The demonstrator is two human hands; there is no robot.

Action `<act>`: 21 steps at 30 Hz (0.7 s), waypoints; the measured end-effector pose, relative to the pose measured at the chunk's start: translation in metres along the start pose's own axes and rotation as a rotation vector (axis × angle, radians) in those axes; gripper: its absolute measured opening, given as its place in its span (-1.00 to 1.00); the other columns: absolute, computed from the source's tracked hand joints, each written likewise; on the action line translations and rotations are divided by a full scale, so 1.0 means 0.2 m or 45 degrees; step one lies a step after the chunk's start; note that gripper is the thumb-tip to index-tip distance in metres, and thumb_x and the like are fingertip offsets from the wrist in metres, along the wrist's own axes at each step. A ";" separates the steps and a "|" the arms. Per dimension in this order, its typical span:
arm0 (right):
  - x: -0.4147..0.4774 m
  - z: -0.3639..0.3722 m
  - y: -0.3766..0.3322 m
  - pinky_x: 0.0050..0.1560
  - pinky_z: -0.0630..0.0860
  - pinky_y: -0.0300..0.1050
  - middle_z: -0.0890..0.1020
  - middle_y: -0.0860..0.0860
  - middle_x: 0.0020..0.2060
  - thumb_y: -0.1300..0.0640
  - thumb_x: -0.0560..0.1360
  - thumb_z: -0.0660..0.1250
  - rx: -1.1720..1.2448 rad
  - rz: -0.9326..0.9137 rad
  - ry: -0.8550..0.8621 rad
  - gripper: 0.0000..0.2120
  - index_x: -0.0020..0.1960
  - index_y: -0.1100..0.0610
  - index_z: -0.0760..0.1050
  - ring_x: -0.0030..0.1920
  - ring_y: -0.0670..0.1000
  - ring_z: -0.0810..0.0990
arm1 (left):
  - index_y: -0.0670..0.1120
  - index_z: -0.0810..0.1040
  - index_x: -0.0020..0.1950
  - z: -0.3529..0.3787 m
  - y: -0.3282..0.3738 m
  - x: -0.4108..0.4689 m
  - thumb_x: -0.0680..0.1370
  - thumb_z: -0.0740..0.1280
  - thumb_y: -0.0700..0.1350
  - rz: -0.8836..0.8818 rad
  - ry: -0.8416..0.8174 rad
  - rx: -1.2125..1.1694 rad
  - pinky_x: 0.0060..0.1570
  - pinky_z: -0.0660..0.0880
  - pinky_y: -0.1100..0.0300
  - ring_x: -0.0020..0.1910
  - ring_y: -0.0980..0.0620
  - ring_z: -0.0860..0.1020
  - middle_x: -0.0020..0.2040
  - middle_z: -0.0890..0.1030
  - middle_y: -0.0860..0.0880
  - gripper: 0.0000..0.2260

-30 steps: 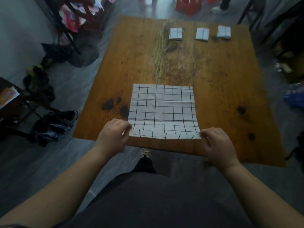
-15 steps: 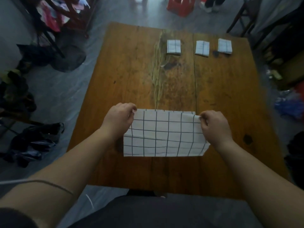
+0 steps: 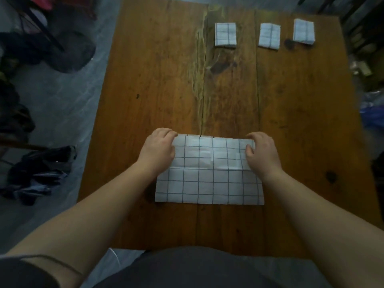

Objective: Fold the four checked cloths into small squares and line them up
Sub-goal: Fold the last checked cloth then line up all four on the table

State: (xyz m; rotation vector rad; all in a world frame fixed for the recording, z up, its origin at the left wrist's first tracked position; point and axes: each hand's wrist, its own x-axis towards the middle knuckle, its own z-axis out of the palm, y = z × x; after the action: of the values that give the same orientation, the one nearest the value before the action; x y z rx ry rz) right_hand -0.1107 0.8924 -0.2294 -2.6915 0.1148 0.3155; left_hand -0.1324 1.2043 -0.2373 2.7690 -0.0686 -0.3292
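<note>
A white cloth with a black grid (image 3: 209, 183) lies folded in half on the near part of the wooden table (image 3: 145, 90). My left hand (image 3: 159, 150) pinches its far left corner and my right hand (image 3: 260, 152) pinches its far right corner, both down at the far edge. Three small folded checked squares sit in a row at the far side: one (image 3: 225, 34), a second (image 3: 269, 35) and a third (image 3: 304, 32) furthest right.
Dark bags and clothing lie on the grey floor at the left (image 3: 41, 169). More clutter stands off the table's right side (image 3: 372, 113). A dark knot marks the wood near the right edge (image 3: 330, 176).
Both hands carried the cloth's near edge away from me and laid it on the far edge, halving the cloth. The camera tilted down and closer.
</note>
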 end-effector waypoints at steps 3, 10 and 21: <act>-0.20 0.06 0.01 0.42 0.39 -0.03 0.50 -0.06 0.28 0.18 0.60 0.27 0.051 -0.097 -0.074 -0.68 0.34 0.02 0.48 0.36 -0.06 0.40 | 0.00 0.34 0.52 0.06 0.08 -0.17 0.61 0.28 -0.11 0.065 -0.033 -0.013 0.55 0.13 0.02 0.56 0.00 0.21 0.54 0.33 -0.01 -0.53; -0.67 0.25 0.03 0.48 0.28 -0.06 0.50 -0.03 0.34 0.16 0.56 0.32 -0.042 -0.375 -0.309 -0.63 0.36 0.03 0.50 0.40 -0.01 0.39 | 0.02 0.24 0.58 0.24 0.27 -0.54 0.64 0.22 -0.04 0.092 -0.166 0.048 0.55 0.00 0.03 0.60 -0.02 0.13 0.59 0.26 -0.01 -0.50; -0.90 0.35 0.20 0.62 -0.16 0.01 0.02 -0.02 0.65 -0.01 0.66 0.09 -0.352 -0.452 -0.415 -0.41 0.65 -0.05 0.01 0.64 0.01 -0.12 | 0.12 -0.14 0.64 0.46 0.22 -0.84 0.68 -0.01 0.18 0.152 -0.414 0.238 0.58 -0.22 -0.06 0.62 -0.06 -0.24 0.66 -0.16 -0.02 -0.43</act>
State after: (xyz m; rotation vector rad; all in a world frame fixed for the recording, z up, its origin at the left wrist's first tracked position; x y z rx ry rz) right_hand -0.3047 0.8911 -0.2645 -2.8106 -0.5322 0.6914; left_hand -0.3172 1.1470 -0.2688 2.8484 -0.3599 -0.7729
